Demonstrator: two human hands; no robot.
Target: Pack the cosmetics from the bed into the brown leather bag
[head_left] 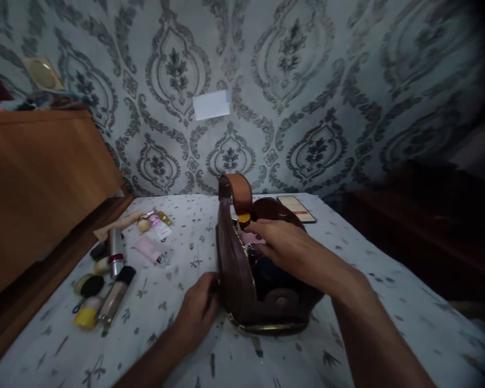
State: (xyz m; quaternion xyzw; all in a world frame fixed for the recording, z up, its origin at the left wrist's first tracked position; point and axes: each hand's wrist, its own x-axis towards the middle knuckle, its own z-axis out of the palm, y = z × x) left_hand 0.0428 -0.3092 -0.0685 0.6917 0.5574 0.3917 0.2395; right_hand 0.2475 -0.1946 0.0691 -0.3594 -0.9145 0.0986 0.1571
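Observation:
A dark brown leather handbag (236,269) stands on the patterned white cloth, its gold-toothed zipper undone and a lighter brown strap (241,191) arching at its far end. Down by the bag's lower left side, my left hand (200,304) grips it with curled fingers, the tips partly hidden. My right hand (285,242) reaches over the right rim into the opening, index finger stretched out and apart from the fingers below. Under those fingertips lie a pink item (250,237) and an orange-yellow round item (244,218); nothing shows held. The bag's deeper inside is dark.
Several cosmetics lie at the left, among them a silver-and-red bottle (115,250), a black-capped tube (117,293), a pink tube (150,249) and a yellow-lidded jar (87,313). A phone (297,209) lies behind the bag. A wooden cabinet (40,188) borders the left.

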